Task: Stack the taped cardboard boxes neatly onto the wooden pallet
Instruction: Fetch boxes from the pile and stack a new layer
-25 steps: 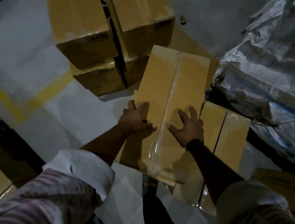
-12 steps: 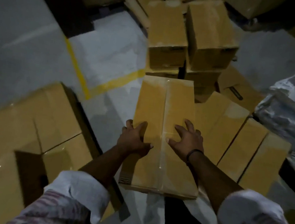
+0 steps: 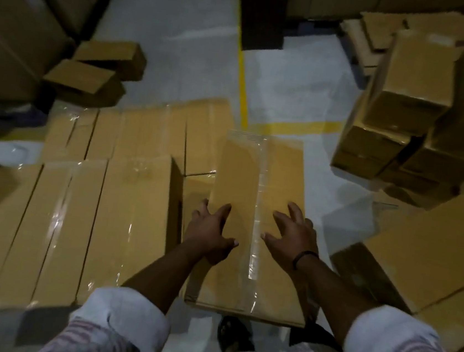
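Centre frame, a long taped cardboard box (image 3: 241, 182) is held off the floor. The left hand (image 3: 211, 231) and right hand (image 3: 290, 237) grasp its long edges, fingers splayed across the top. Half a second ago bare floor separated it from the laid rows of boxes (image 3: 91, 203) at left. Now it hangs just beside them, probably near placing. No pallet shows.

Both bare forearms reach up from the bottom of the frame toward its centre, with the sleeves (image 3: 119, 316) rolled back near the elbows. The left hand (image 3: 210, 231) clasps the left edge of a box (image 3: 240, 171), thumb across the top and fingers wrapped over the side. The right hand (image 3: 290, 240) grips the right edge, fingers splayed, with a dark band (image 3: 302, 257) round its wrist.
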`<action>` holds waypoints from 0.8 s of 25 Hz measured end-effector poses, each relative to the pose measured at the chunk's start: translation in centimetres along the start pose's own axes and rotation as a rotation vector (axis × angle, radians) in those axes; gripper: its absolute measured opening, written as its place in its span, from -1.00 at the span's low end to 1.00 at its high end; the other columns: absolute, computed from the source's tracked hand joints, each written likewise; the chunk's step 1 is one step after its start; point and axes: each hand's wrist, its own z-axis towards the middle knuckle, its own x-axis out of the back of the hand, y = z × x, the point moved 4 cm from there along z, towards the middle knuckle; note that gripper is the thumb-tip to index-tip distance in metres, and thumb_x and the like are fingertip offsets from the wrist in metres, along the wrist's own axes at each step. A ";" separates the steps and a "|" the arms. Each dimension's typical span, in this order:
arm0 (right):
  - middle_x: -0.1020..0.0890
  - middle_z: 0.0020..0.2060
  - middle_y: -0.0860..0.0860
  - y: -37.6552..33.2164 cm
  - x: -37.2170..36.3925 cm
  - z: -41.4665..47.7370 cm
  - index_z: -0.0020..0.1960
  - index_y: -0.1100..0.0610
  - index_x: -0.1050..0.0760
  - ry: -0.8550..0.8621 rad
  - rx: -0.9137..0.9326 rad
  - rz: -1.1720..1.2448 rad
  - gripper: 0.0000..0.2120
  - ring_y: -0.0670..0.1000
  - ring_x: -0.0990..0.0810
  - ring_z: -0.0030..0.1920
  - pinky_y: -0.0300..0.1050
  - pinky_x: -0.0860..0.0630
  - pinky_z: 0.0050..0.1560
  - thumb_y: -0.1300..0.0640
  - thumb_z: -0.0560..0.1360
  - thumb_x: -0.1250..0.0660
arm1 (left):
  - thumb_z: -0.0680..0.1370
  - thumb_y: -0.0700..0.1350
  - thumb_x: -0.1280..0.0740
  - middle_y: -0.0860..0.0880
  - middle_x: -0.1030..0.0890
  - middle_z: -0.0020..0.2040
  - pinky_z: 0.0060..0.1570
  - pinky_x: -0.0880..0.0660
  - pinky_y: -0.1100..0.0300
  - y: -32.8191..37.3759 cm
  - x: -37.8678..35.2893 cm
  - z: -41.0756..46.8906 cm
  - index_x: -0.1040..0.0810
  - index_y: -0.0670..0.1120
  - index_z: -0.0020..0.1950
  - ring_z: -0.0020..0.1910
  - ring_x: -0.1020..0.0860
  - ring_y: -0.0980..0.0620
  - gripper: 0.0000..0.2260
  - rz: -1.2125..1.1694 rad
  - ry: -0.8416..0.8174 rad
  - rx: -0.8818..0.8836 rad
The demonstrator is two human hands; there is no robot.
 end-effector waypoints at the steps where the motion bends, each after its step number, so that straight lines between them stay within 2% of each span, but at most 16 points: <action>1: -0.02 0.60 -0.11 -1.6 -1.0 0.3 0.43 -0.18 -0.37 -0.032 0.035 -0.016 -0.35 0.21 -0.22 0.46 0.16 -0.33 0.42 -0.35 0.40 -0.36 | 0.36 0.33 -0.53 -0.20 0.00 0.58 0.41 -0.37 -0.20 -2.1 0.0 -0.6 -0.09 0.22 0.62 0.50 -0.17 -0.35 -0.04 -0.024 0.009 0.032; 7: 0.07 0.61 -0.08 -7.2 -6.7 2.5 0.45 -0.14 -0.32 -0.151 0.182 -0.124 -0.39 0.28 -0.15 0.47 0.18 -0.27 0.43 -0.28 0.47 -0.37 | 0.42 0.19 -0.55 -0.21 0.05 0.58 0.37 -0.42 -0.23 -9.8 -2.0 -1.8 -0.10 0.21 0.63 0.52 -0.14 -0.34 -0.10 -0.139 0.070 0.192; 16: 0.17 0.61 -0.08 -8.5 -16.3 8.9 0.52 -0.09 -0.22 -0.172 0.233 -0.181 -0.33 0.28 -0.05 0.52 0.23 -0.24 0.48 -0.26 0.51 -0.32 | 0.45 0.12 -0.54 -0.17 0.08 0.60 0.38 -0.40 -0.17 -17.2 -6.3 4.2 -0.08 0.22 0.64 0.55 -0.06 -0.29 -0.11 -0.176 0.112 0.257; 20: 0.24 0.60 -0.09 -7.8 -19.9 10.7 0.57 -0.03 -0.13 -0.248 0.223 -0.235 -0.28 0.31 0.06 0.55 0.25 -0.21 0.51 -0.17 0.53 -0.35 | 0.46 0.12 -0.54 -0.20 0.12 0.63 0.42 -0.34 -0.21 -19.3 -8.7 7.0 -0.03 0.21 0.65 0.57 -0.01 -0.31 -0.08 -0.124 -0.047 0.255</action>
